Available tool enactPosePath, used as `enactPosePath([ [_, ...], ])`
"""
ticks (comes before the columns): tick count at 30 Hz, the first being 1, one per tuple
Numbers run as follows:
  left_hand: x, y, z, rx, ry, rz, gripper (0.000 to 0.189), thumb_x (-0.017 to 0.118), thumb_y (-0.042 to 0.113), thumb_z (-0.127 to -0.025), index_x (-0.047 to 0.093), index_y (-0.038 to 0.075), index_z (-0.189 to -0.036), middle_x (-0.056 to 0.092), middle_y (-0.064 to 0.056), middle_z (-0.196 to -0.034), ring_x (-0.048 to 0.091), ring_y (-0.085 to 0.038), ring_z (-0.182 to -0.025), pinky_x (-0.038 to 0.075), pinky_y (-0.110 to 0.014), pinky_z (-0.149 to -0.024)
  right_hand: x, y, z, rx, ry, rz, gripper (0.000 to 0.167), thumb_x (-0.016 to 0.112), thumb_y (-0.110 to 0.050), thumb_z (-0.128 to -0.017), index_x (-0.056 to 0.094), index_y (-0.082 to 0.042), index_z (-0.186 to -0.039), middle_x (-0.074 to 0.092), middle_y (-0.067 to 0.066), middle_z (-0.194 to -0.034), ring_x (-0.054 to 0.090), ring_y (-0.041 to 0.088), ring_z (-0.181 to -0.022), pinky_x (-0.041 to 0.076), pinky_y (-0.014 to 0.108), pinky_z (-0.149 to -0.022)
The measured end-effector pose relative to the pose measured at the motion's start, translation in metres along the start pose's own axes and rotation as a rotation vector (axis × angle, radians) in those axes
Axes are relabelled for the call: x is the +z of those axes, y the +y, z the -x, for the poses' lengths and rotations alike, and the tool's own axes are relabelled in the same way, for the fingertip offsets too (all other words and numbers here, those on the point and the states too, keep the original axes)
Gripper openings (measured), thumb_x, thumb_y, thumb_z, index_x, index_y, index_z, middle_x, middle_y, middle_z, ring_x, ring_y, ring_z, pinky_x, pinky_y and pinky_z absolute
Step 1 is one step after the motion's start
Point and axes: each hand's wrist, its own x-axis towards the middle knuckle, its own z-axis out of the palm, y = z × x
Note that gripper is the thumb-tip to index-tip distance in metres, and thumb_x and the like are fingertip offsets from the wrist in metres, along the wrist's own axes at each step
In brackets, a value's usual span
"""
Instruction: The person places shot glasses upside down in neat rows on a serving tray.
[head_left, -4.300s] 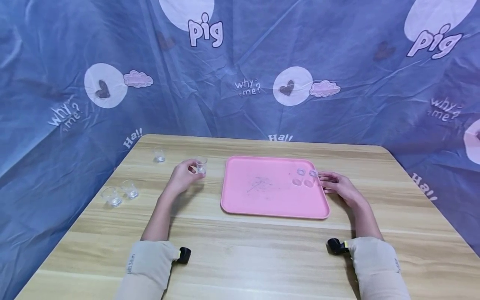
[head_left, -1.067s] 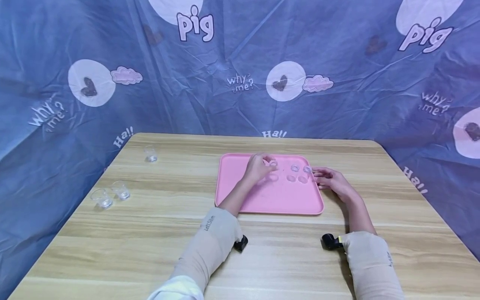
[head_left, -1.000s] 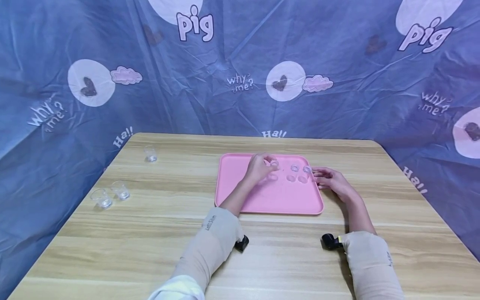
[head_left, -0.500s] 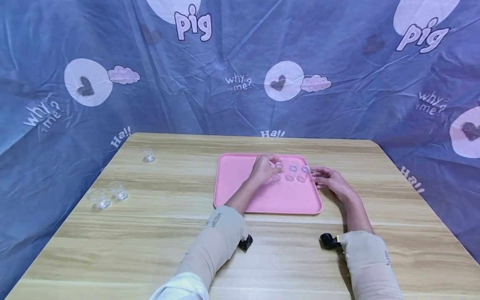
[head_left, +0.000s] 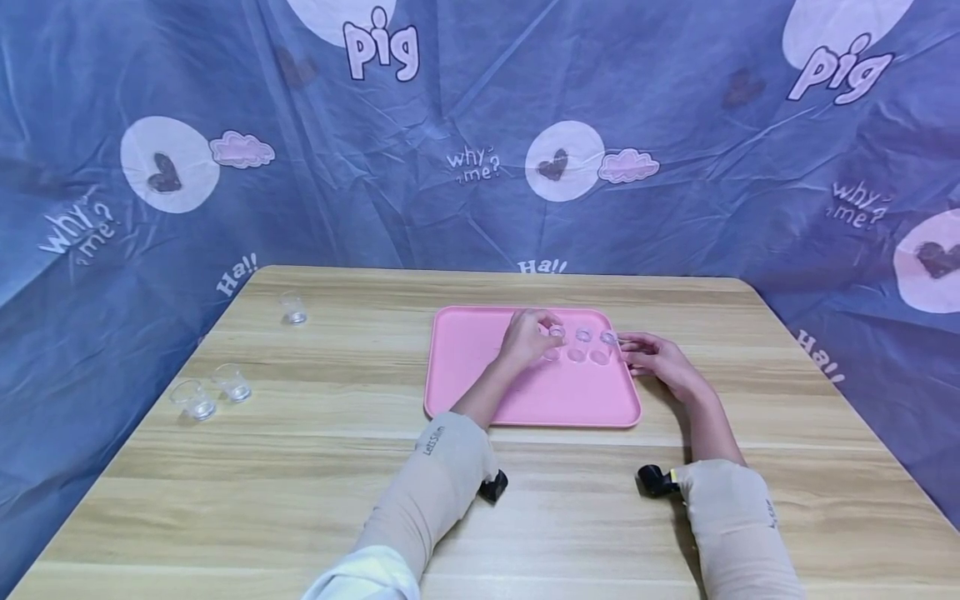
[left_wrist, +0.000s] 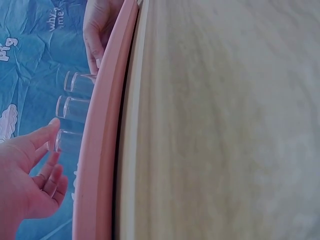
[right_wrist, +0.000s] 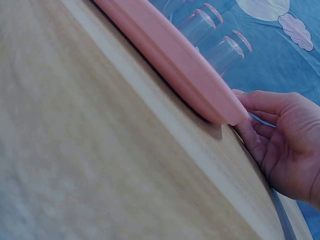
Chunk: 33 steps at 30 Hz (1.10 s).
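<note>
A pink tray (head_left: pixel 465 400) lies on the wooden table. On its right half, a row of small clear shot glasses stands with thick bases up: a middle one (head_left: pixel 582 336), a right one (head_left: pixel 608 338) and a left one (head_left: pixel 557 332). Thumb and finger of my left hand (head_left: pixel 527 337) pinch the left glass, close beside the middle one; the left wrist view shows the other fingers (left_wrist: pixel 59 187) loosely curled. My right hand (head_left: pixel 660 358) holds the tray's right rim, one finger above it and others at its outer side (right_wrist: pixel 252 137), close to the right glass.
Upright shot glasses stand at the left of the table: one at the back (head_left: pixel 295 308) and two nearer ones side by side, a right one (head_left: pixel 234 383) and a left one (head_left: pixel 195 400). A blue printed cloth (head_left: pixel 480 217) hangs behind the table (head_left: pixel 300 500).
My left hand has brought a glass from the table's left onto the tray, upright before and base up now, then slid it right towards the others. My right hand has stayed at the rim.
</note>
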Motion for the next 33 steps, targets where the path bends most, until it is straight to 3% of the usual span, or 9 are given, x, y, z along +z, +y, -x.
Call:
enactPosePath([
  [7,-0.006,0.000,0.002,-0.006,-0.033,0.002,0.034,0.077,0.019,-0.074,0.067,0.014,-0.107,0.061,0.002,-0.094,0.049,-0.013,-0.091,0.039,-0.022,-0.075,0.001,0.000,-0.001,0.001,0.004,0.001,0.052,0.056,-0.005,-0.091,0.032,0.012,-0.135,0.054,0.007,-0.102,0.059,0.006,-0.082,0.051,0.023,-0.071],
  [15,-0.033,-0.003,0.009,-0.008,-0.020,0.048,0.038,0.077,0.018,-0.074,0.066,0.010,-0.110,0.062,-0.005,-0.103,0.053,-0.017,-0.093,0.041,-0.024,-0.074,0.001,0.001,-0.001,-0.013,-0.006,-0.008,0.051,0.054,-0.004,-0.091,0.031,0.013,-0.134,0.055,0.004,-0.101,0.059,0.007,-0.083,0.051,0.023,-0.073],
  [25,-0.086,-0.016,0.022,-0.049,0.113,0.134,0.040,0.078,0.015,-0.073,0.065,0.009,-0.111,0.062,-0.005,-0.107,0.054,-0.021,-0.096,0.045,-0.029,-0.077,-0.001,-0.002,0.003,-0.009,0.001,0.024,0.052,0.054,-0.007,-0.092,0.031,0.012,-0.135,0.054,0.006,-0.104,0.059,0.006,-0.084,0.050,0.023,-0.073],
  [33,-0.135,-0.033,0.049,-0.035,0.244,0.225,0.038,0.076,0.007,-0.074,0.064,0.002,-0.109,0.062,-0.013,-0.107,0.055,-0.031,-0.096,0.046,-0.035,-0.077,0.001,-0.002,0.002,-0.009,-0.007,0.004,0.052,0.054,-0.006,-0.092,0.031,0.013,-0.134,0.055,0.006,-0.103,0.059,0.006,-0.084,0.050,0.023,-0.073],
])
